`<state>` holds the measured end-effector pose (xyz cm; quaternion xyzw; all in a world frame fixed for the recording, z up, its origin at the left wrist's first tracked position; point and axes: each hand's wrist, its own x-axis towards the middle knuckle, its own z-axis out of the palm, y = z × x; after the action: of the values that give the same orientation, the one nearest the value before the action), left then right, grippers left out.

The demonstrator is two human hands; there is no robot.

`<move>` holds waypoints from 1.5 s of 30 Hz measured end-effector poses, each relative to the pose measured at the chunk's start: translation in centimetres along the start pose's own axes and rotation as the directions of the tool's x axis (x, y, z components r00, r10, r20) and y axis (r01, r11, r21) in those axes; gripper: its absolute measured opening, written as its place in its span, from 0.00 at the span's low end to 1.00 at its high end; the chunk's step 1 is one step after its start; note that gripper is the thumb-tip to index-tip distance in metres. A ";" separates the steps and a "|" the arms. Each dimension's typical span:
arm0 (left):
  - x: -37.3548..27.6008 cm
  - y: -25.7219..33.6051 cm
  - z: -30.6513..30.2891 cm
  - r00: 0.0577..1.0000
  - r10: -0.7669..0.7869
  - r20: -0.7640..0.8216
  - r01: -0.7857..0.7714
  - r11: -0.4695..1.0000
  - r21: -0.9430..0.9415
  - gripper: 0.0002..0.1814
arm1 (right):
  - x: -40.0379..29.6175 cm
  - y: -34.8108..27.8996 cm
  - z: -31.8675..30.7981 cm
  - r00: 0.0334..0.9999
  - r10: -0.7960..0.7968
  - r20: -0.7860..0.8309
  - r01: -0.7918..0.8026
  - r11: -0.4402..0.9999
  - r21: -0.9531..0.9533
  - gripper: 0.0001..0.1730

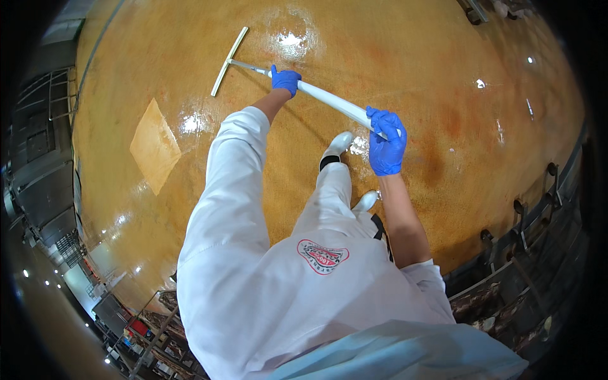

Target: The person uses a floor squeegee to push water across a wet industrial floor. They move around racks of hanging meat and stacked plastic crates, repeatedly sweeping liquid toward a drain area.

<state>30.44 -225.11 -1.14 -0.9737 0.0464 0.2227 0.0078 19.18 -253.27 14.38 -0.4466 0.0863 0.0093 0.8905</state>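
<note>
A floor squeegee with a long white handle (335, 100) slants across the space before me. My left hand (286, 81), in a blue glove, grips the handle's lower part. Near its upper end, my right hand (387, 142), also gloved in blue, is closed around it. The pale, straight squeegee head (230, 61) lies at the far left end of the handle, at the wet, yellow-brown floor (304, 190). Reddish stains and shiny wet patches mark the floor.
A tan sheet (156, 148), perhaps paper or cardboard, lies on the floor at left. Wheeled racks (522, 232) holding dark goods stand along the right. More racks (156, 337) are at lower left. Dark metal equipment (42, 147) lines the left wall. My white boots (338, 145) stand below the handle.
</note>
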 end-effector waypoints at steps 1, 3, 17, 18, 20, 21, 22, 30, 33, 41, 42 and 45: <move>1.0 -0.8 0.0 1.000 -0.011 0.004 0.011 1.000 -0.005 0.11 | 0.7 0.5 0.6 0.996 0.040 -0.086 -0.041 0.999 -0.010 0.09; 3.5 0.3 0.3 0.997 0.077 0.005 -0.077 0.997 -0.004 0.11 | 1.8 -0.3 -0.9 0.996 -0.079 -0.049 0.079 0.997 -0.003 0.11; -13.8 44.1 -9.5 0.693 0.718 -0.066 -0.594 0.517 -0.616 0.07 | -19.6 -41.0 -8.9 0.894 -0.250 -0.372 0.126 0.936 -0.328 0.13; -14.3 44.8 -10.3 0.661 0.749 -0.046 -0.608 0.499 -0.617 0.07 | -19.5 -41.4 -7.5 0.859 -0.271 -0.434 0.130 0.936 -0.327 0.14; -14.4 45.3 -11.1 0.574 0.819 -0.012 -0.644 0.442 -0.624 0.07 | -19.8 -42.6 -7.8 0.880 -0.288 -0.379 0.146 0.921 -0.360 0.14; -13.6 45.0 -11.1 0.517 0.856 0.013 -0.670 0.414 -0.617 0.07 | -19.8 -42.4 -8.2 0.889 -0.294 -0.350 0.161 0.919 -0.360 0.14; -12.6 44.7 -11.0 0.463 0.886 0.038 -0.690 0.387 -0.612 0.07 | -19.6 -42.5 -8.4 0.887 -0.318 -0.334 0.188 0.911 -0.367 0.13; 4.0 24.0 -4.9 0.844 0.524 -0.113 -0.519 0.746 -0.416 0.09 | -3.9 -23.6 -11.0 0.867 -0.247 -0.434 0.248 0.967 -0.055 0.07; 11.3 12.7 -7.4 0.915 0.391 -0.100 -0.403 0.895 -0.191 0.08 | 4.3 -12.8 -7.3 0.937 -0.082 -0.339 0.132 0.983 0.129 0.12; 19.7 9.3 -4.6 0.959 0.250 -0.131 -0.238 0.966 0.100 0.06 | 10.4 -6.4 -5.2 0.955 -0.132 -0.267 0.108 0.989 -0.102 0.09; 18.9 12.8 -3.7 0.943 0.317 -0.097 -0.309 0.947 0.093 0.06 | 9.2 -8.8 -7.9 0.941 -0.164 -0.295 0.108 0.974 -0.198 0.08; 15.6 23.8 0.6 0.853 0.473 -0.222 -0.508 0.849 -0.142 0.06 | 3.2 -16.8 -15.3 0.901 -0.159 -0.403 0.184 0.983 0.025 0.10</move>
<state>41.94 -250.14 -8.33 -0.9412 0.2727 0.1324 -0.1494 21.70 -275.71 18.20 -0.4170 0.2268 -0.1632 0.8649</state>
